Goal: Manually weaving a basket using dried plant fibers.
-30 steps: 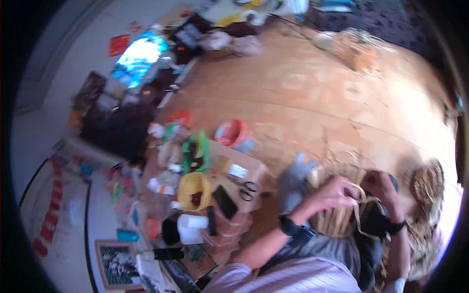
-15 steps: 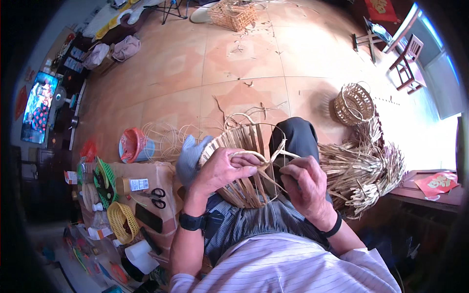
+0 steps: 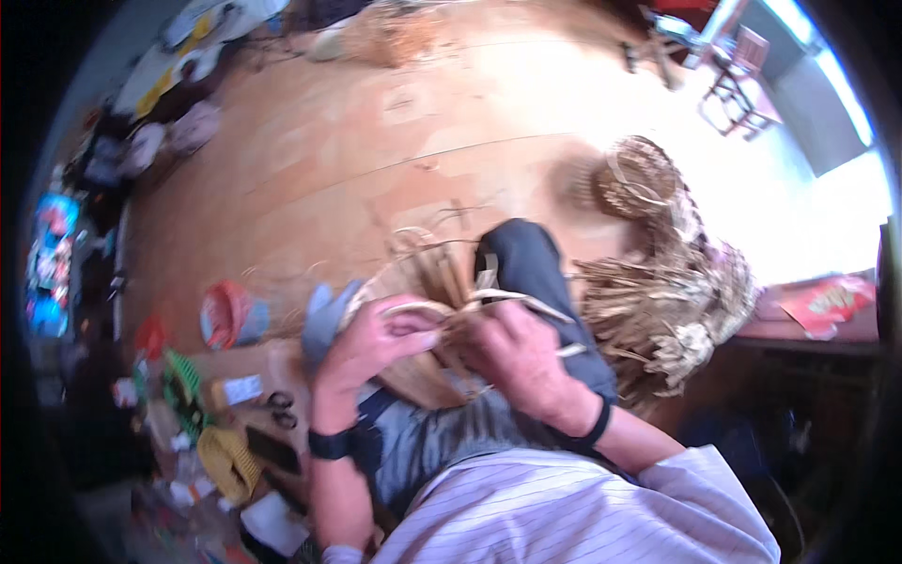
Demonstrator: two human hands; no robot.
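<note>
A half-woven basket (image 3: pixel 438 271) of pale brown flat slats rests in my lap against my knees. My left hand (image 3: pixel 381 340) is closed on its rim at the left, with the thumb along the near side. My right hand (image 3: pixel 515 355) is pressed to the rim beside it, fingers bent around a light weaving strip (image 3: pixel 531 303) whose ends stick out past the knuckles. Motion blurs the fingertips, and the right hand hides part of the rim.
Bundled dry stalks (image 3: pixel 658 320) lie to my right, with a finished-looking woven basket (image 3: pixel 639 179) behind them. On the left, a low table carries scissors (image 3: pixel 282 409), a dark phone (image 3: pixel 272 449) and a yellow basket (image 3: pixel 228 465). A red-lined bucket (image 3: pixel 230 315) stands beyond.
My right hand has moved left, from apart at the loose strip ends to the rim beside my left hand. My left hand keeps its hold. The whole view has shifted and blurred.
</note>
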